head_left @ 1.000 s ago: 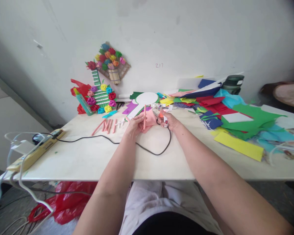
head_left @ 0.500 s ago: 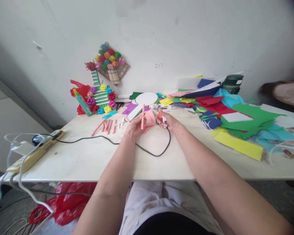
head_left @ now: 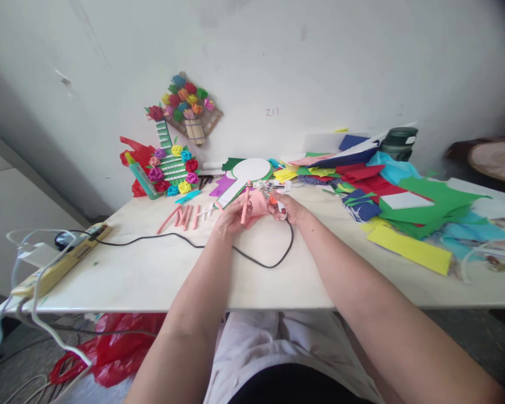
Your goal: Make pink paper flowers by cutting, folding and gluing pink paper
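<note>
My left hand [head_left: 232,215] is closed on a pink paper roll [head_left: 245,206], which stands up from the fingers, tilted slightly. A pink sheet [head_left: 258,203] spreads between both hands, partly behind the roll. In my right hand [head_left: 289,207] is a small white and orange glue gun [head_left: 281,207], with the fingers wrapped round it. Its black cord [head_left: 264,267] loops down onto the table and runs left. The glue gun's tip is too small to make out. Several more pink rolls [head_left: 186,217] lie left of my left hand, close to some thin white sticks [head_left: 206,211].
A power strip [head_left: 63,261] with cables sits at the table's left edge. Behind stand a green glue bottle [head_left: 142,177], a flowered green guitar shape [head_left: 174,168] and a white round-headed cutout [head_left: 252,170]. Coloured sheets [head_left: 429,205] and a dark green bottle [head_left: 399,144] crowd the right.
The pink roll in my left hand has dropped a little and leans slightly more. My right hand with the glue gun has hardly moved.
</note>
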